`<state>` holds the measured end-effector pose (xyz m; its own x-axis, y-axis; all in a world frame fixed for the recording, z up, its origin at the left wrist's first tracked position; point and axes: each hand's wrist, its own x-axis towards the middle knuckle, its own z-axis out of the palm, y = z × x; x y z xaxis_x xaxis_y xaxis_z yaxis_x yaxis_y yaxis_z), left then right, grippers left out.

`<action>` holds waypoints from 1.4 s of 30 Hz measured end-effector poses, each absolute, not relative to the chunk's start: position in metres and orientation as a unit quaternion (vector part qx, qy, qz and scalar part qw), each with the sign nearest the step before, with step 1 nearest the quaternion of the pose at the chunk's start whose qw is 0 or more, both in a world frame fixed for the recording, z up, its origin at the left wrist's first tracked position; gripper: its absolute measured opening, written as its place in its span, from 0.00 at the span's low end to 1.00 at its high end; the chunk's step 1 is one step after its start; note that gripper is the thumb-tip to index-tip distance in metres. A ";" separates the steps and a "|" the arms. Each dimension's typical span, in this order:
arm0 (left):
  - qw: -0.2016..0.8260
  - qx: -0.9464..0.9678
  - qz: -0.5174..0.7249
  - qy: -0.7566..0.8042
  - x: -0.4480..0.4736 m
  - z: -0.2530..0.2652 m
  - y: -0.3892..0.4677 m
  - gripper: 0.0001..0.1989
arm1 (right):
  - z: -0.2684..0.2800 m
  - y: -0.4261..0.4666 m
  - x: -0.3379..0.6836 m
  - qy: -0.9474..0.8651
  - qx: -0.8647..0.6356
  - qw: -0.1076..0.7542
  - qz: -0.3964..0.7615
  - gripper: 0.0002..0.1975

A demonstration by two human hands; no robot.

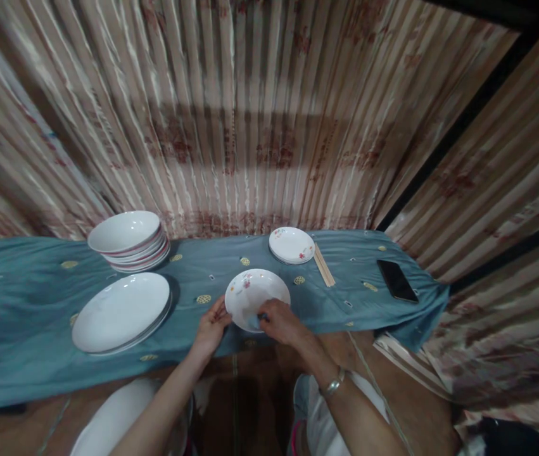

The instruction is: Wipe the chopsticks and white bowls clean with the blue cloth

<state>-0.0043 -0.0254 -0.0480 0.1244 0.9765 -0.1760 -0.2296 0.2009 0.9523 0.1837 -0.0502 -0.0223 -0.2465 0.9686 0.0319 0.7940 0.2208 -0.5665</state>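
A white bowl (245, 304) with a small floral pattern sits near the front edge of the cloth-covered table. My left hand (213, 322) grips its left rim, the thumb and fingers closed at the edge. Inside the bowl, on its right side, my right hand (276, 318) is closed with the fingertips down against the inner surface. A small dark bluish bit shows at those fingertips, too little to name. My right forearm wears a silver bracelet (336, 381).
Stacked bowls (124, 234) stand at the back left, with large oval plates (121, 313) in front. Small floral plates (292, 246) lie behind the bowl, beside wooden chopsticks (323, 266). A black phone (396, 280) rests at the right. A pleated curtain (269, 126) hangs behind the table.
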 end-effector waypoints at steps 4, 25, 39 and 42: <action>0.608 0.404 0.471 0.495 -0.004 -0.044 -0.025 0.30 | -0.021 -0.045 0.214 -0.652 -0.574 0.352 0.349 0.10; 0.597 0.377 0.480 0.520 0.004 -0.032 -0.016 0.33 | -0.043 -0.066 0.254 -0.505 -0.575 0.357 0.536 0.18; 0.606 0.309 0.570 0.461 0.050 -0.014 0.004 0.26 | -0.031 -0.037 0.262 -0.280 -0.526 0.602 0.531 0.17; 0.606 0.302 0.573 0.461 0.065 -0.007 0.016 0.21 | -0.028 -0.028 0.263 -0.263 -0.506 0.640 0.516 0.16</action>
<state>0.0648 0.0158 -0.0074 -0.0824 0.9737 -0.2126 -0.4156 0.1603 0.8953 0.2626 -0.0278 -0.0280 0.3293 0.9257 -0.1859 -0.3948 -0.0439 -0.9177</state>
